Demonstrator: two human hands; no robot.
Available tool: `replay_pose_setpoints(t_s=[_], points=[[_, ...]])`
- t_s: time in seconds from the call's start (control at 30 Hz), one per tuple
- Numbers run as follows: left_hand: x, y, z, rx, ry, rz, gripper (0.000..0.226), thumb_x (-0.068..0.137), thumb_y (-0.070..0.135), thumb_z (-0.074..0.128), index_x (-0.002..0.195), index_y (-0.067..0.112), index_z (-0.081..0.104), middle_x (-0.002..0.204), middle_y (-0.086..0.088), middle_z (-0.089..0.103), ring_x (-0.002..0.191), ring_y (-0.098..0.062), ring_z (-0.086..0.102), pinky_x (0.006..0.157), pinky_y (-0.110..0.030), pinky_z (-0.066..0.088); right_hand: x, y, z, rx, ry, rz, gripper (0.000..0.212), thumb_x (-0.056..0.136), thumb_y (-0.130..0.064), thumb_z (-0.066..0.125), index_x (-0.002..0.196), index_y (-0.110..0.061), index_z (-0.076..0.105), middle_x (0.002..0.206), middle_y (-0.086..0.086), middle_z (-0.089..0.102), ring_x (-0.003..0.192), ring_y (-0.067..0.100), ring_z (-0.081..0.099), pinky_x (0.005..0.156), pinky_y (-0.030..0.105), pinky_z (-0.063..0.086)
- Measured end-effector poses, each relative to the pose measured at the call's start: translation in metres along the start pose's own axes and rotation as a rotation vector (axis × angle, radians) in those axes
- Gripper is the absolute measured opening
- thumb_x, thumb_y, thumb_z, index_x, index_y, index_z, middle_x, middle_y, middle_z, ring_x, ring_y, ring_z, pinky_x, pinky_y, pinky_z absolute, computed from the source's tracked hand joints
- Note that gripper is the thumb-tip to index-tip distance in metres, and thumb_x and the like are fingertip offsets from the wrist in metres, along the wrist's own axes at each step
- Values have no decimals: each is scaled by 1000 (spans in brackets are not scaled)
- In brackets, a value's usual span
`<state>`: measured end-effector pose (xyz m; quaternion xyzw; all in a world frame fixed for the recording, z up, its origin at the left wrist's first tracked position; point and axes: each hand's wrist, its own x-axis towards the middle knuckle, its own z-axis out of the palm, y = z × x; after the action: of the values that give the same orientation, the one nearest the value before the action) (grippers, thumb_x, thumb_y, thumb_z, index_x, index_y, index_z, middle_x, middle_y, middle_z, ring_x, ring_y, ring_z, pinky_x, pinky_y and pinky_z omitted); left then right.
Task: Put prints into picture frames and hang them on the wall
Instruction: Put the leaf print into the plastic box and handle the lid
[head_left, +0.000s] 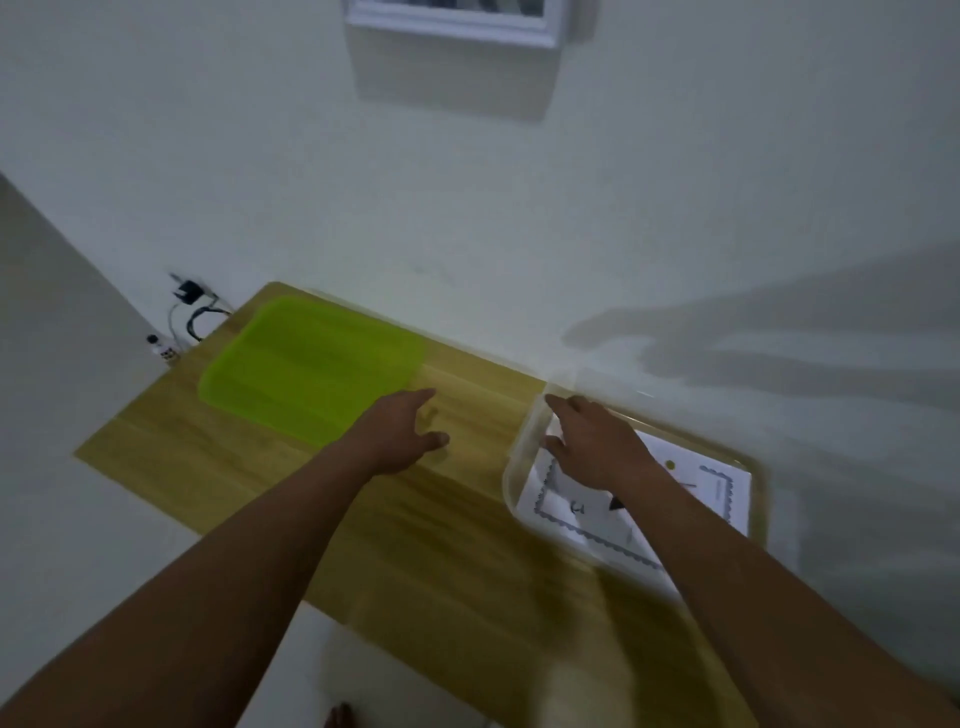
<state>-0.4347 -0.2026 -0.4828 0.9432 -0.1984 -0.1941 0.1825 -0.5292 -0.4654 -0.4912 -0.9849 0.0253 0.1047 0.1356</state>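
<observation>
Prints (701, 488) lie in a loose stack inside a clear plastic tub (519, 467) at the right end of the worktop (441, 545). The top sheet is white with a scalloped blue border and a few small dark marks (too blurred to read). The pale wall (519, 208) rises behind the wooden worktop, which runs from upper left to lower right. A lime-green plastic tray (311, 364) lies flat at its far left end, well apart from the tub. High on the wall hangs a white picture frame (452, 15), cut off by the top edge of the view. The left hand (405, 431) hovers over bare wood between tray and tub, fingers loosely spread and holding nothing. The right hand (597, 441) reaches into the tub above the prints, fingers stretched toward its far left corner. Blur hides whether it has hold of a sheet. Beyond the worktop's left corner, a white power strip (163, 349) and a dark plug (188, 292) sit by the wall.
</observation>
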Motion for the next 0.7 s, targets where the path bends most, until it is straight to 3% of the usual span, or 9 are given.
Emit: replay_pose_setpoints(t_s=[0.2,0.4,0.53,0.7], points=[[26,-110,-64,13,80,-9,74,89,47,65,149,17,36,152,-10,40,140,-27,36,111,-40,33,62,-111,5,62,126,60,52,100,-43,44,143,-16,38,132,10,52,119,30,53,86,43,51],[78,-232,-113,31,81,34,68,91,44,63,147,13,40,149,-12,42,138,-28,38,109,-39,33,145,-206,46,222,148,282,56,98,-47,47,143,-16,40,134,7,52,120,28,54,89,39,48],[115,-299,-128,61,77,-51,70,88,45,66,147,18,39,149,-12,40,135,-34,37,107,-45,36,190,-251,79,351,109,419,62,96,-49,51,145,-15,36,133,10,50,120,30,54,92,39,48],[144,-347,-129,36,21,-226,84,86,45,68,153,19,24,152,-18,30,135,-41,34,108,-49,35,223,-270,105,411,36,623,65,95,-35,57,148,-12,28,137,16,43,121,35,53,94,40,48]])
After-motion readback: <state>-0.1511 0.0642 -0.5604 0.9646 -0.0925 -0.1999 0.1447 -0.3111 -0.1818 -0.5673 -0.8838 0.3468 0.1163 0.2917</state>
